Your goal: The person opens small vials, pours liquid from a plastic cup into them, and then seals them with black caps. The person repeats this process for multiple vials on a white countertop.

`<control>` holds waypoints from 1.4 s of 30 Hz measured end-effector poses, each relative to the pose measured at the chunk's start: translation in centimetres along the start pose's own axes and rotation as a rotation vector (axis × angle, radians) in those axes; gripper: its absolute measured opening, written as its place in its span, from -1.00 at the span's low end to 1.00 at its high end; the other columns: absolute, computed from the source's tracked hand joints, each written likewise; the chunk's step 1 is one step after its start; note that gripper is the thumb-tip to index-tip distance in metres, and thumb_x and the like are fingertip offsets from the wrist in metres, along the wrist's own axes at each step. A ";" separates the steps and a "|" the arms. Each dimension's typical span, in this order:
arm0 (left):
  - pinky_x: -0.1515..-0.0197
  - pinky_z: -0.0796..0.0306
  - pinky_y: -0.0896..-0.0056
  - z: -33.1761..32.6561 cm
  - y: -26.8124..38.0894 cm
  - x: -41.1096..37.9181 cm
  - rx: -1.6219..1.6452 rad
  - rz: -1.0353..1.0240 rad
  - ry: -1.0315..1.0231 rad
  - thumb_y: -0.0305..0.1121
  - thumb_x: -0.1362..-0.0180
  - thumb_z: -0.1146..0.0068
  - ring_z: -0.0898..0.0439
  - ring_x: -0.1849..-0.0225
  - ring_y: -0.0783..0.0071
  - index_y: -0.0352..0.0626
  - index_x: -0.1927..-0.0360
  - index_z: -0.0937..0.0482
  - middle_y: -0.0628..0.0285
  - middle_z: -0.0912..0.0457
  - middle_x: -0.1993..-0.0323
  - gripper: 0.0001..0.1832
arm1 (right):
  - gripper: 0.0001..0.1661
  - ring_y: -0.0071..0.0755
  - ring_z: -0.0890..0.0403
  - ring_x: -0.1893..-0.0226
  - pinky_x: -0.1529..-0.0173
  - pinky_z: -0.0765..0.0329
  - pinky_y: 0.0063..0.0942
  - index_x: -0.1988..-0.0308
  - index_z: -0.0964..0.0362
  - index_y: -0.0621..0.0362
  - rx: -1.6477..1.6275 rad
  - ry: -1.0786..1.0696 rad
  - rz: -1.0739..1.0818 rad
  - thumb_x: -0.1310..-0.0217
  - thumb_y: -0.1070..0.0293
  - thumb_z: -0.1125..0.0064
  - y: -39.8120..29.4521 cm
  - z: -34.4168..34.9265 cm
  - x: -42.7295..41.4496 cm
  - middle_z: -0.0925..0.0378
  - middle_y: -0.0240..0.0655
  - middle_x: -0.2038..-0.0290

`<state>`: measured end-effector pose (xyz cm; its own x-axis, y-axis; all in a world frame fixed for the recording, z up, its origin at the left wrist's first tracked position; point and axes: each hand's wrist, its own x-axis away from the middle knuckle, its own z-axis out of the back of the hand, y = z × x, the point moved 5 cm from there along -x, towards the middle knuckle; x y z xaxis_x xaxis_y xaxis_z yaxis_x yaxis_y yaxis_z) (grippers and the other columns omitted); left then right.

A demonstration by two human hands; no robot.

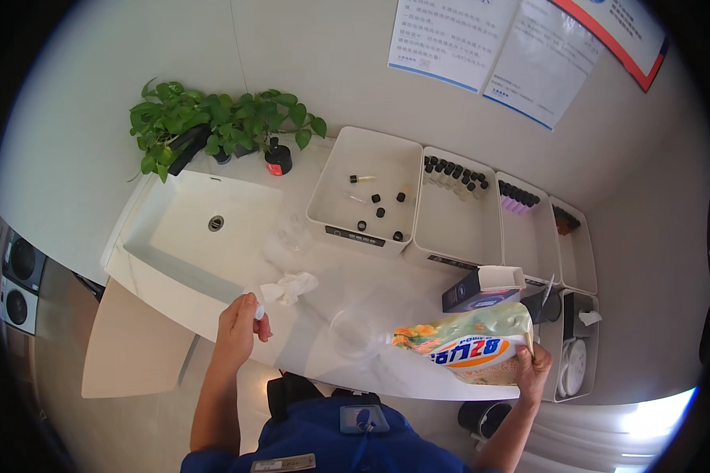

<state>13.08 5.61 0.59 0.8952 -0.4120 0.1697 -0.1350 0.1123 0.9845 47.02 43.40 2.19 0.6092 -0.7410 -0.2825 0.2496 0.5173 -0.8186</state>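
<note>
My left hand holds a small white cap in its fingers, above the front edge of the white counter. My right hand grips the right end of a printed laundry detergent refill pouch, which lies on its side in the air with its narrow end pointing left. That narrow end is close to a clear plastic container on the counter; whether they touch I cannot tell. A crumpled white tissue lies between the sink and the container. Behind it are some clear, blurred items.
A white sink is at the left, with potted plants and a black bottle behind. White bins with black-capped vials line the wall. A dark box and a side bin stand at the right.
</note>
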 end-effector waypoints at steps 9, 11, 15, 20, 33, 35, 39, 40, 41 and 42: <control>0.49 -0.39 0.48 0.4 0.0 0.3 -0.017 0.005 0.015 -0.12 -0.37 0.25 -0.41 0.66 0.52 -0.26 0.47 -0.41 0.21 -0.44 0.69 -0.56 | -0.46 -0.59 -0.12 0.58 0.52 -0.15 -0.45 0.58 -0.22 0.25 0.064 0.001 0.040 -0.18 0.10 -0.26 -1.3 -0.2 0.0 -0.14 -0.42 0.68; 0.49 -0.38 0.48 0.6 -0.1 0.4 -0.011 0.013 0.022 -0.11 -0.37 0.25 -0.41 0.65 0.52 -0.25 0.47 -0.41 0.21 -0.45 0.69 -0.56 | -0.46 -0.55 -0.11 0.59 0.53 -0.13 -0.44 0.59 -0.19 0.25 0.070 0.007 0.084 -0.18 0.12 -0.26 -1.8 -0.4 -0.1 -0.12 -0.40 0.69; 0.50 -0.35 0.50 1.2 -0.5 0.6 -0.025 -0.016 0.029 -0.11 -0.37 0.24 -0.42 0.65 0.53 -0.25 0.49 -0.41 0.23 -0.45 0.69 -0.55 | -0.50 -0.41 -0.13 0.65 0.54 -0.13 -0.40 0.59 -0.21 0.25 0.181 -0.012 0.184 -0.18 0.17 -0.26 -3.0 -0.6 -0.6 -0.15 -0.32 0.70; 0.50 -0.32 0.52 1.3 -0.6 1.2 0.036 0.000 0.052 -0.12 -0.37 0.23 -0.41 0.65 0.55 -0.24 0.51 -0.40 0.24 -0.45 0.69 -0.56 | -0.56 -0.22 -0.24 0.67 0.54 -0.19 -0.33 0.57 -0.29 0.25 0.273 -0.057 0.289 -0.16 0.20 -0.26 -5.8 -1.1 -1.4 -0.25 -0.24 0.69; 0.50 -0.31 0.53 2.0 -1.4 1.1 0.016 -0.014 0.044 -0.12 -0.37 0.24 -0.41 0.64 0.57 -0.23 0.52 -0.41 0.26 -0.45 0.69 -0.55 | -0.53 -0.06 -0.29 0.64 0.53 -0.20 -0.24 0.56 -0.28 0.25 0.509 -0.110 0.476 -0.14 0.12 -0.26 -10.5 -1.7 -3.2 -0.27 -0.18 0.66; 0.50 -0.31 0.53 2.0 -1.5 1.0 0.002 -0.031 0.040 -0.11 -0.37 0.23 -0.41 0.64 0.57 -0.23 0.52 -0.41 0.26 -0.45 0.69 -0.55 | -0.50 -0.08 -0.26 0.64 0.53 -0.18 -0.25 0.56 -0.25 0.25 0.512 -0.115 0.492 -0.16 0.10 -0.24 -11.0 -1.8 -3.4 -0.23 -0.18 0.66; 0.50 -0.31 0.52 2.0 -1.3 1.0 -0.024 -0.032 0.039 -0.11 -0.37 0.23 -0.41 0.64 0.57 -0.23 0.52 -0.41 0.27 -0.45 0.69 -0.54 | -0.51 -0.08 -0.27 0.63 0.53 -0.20 -0.24 0.56 -0.25 0.24 0.539 -0.133 0.519 -0.15 0.10 -0.24 -12.1 -2.0 -3.7 -0.25 -0.17 0.65; 0.50 -0.31 0.52 2.0 -1.3 0.9 -0.029 -0.032 0.039 -0.11 -0.37 0.23 -0.41 0.64 0.57 -0.23 0.53 -0.41 0.27 -0.45 0.69 -0.54 | -0.51 -0.08 -0.28 0.63 0.53 -0.20 -0.24 0.56 -0.25 0.24 0.544 -0.136 0.529 -0.15 0.11 -0.24 -12.3 -2.1 -3.8 -0.25 -0.17 0.65; 0.50 -0.31 0.52 2.0 -1.4 0.9 -0.034 -0.031 0.040 -0.11 -0.37 0.23 -0.41 0.64 0.57 -0.23 0.53 -0.41 0.27 -0.45 0.69 -0.54 | -0.52 -0.08 -0.28 0.63 0.53 -0.20 -0.24 0.56 -0.25 0.24 0.557 -0.137 0.538 -0.15 0.12 -0.24 -12.6 -2.2 -3.8 -0.25 -0.17 0.65; 0.50 -0.31 0.52 2.1 -1.5 0.9 -0.031 -0.032 0.041 -0.11 -0.37 0.23 -0.41 0.64 0.57 -0.23 0.53 -0.41 0.27 -0.45 0.69 -0.54 | -0.52 -0.07 -0.29 0.63 0.53 -0.21 -0.24 0.56 -0.25 0.24 0.571 -0.138 0.547 -0.15 0.13 -0.25 -13.0 -2.3 -3.8 -0.25 -0.17 0.65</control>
<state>13.21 3.19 -0.60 0.9156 -0.3786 0.1356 -0.0935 0.1277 0.9874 39.74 38.57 12.76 0.8346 -0.2793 -0.4748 0.2129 0.9585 -0.1896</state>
